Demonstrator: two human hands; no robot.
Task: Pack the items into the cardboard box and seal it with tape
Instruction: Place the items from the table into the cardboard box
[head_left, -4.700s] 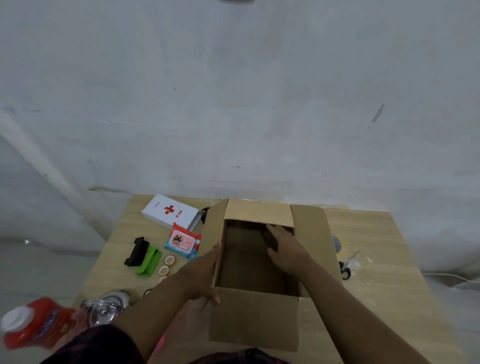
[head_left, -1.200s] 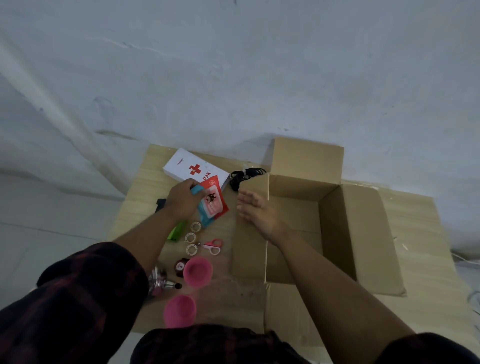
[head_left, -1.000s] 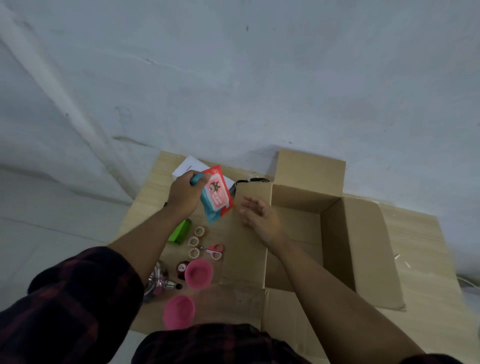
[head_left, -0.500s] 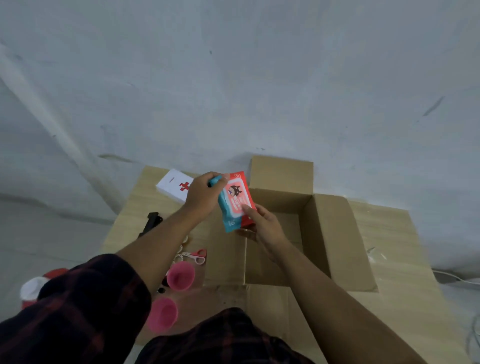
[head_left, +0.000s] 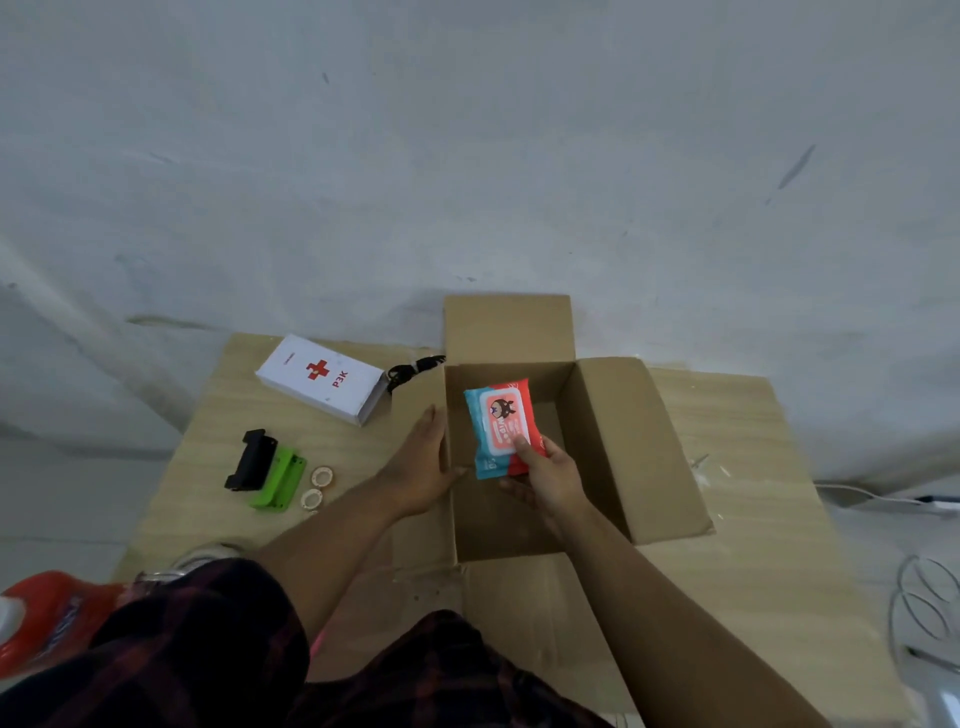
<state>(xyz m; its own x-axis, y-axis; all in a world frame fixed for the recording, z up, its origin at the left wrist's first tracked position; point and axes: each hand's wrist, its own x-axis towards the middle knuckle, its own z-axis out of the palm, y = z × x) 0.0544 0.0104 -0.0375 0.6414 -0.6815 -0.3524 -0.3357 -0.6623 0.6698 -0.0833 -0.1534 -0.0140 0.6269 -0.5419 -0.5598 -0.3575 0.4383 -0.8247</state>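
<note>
Okay, wipes pack (head_left: 500, 423) is inside the open top of the cardboard box (head_left: 615, 441), toward the box's left wall. The printed face is up. Its long axis runs from the box's near side to its far side, leaning a little left at the far end. The right hand (head_left: 551, 475) grips the pack's near end, thumb on top and fingers curled underneath. I can't tell if the pack touches the box floor.

The left hand (head_left: 420, 465) lies flat against the outside of the box's left wall, fingers straight, thumb at the rim, holding nothing. The box's left flap is mostly hidden behind that hand and forearm.

On the table (head_left: 753, 467), left of the box:
- A white first-aid case (head_left: 322, 378) with a red cross sits near the far corner.
- A black cable (head_left: 413, 368) lies between the case and the box.
- A black clip (head_left: 252, 460) touches a green piece (head_left: 280, 482).
- Two small tape rings (head_left: 322, 475) sit beside the green piece.

Nearer than these, a shiny metal item (head_left: 202, 552) is half hidden by the plaid sleeve (head_left: 208, 649). A red bottle (head_left: 49, 618) is cut off at the frame edge, label blurred.
</note>
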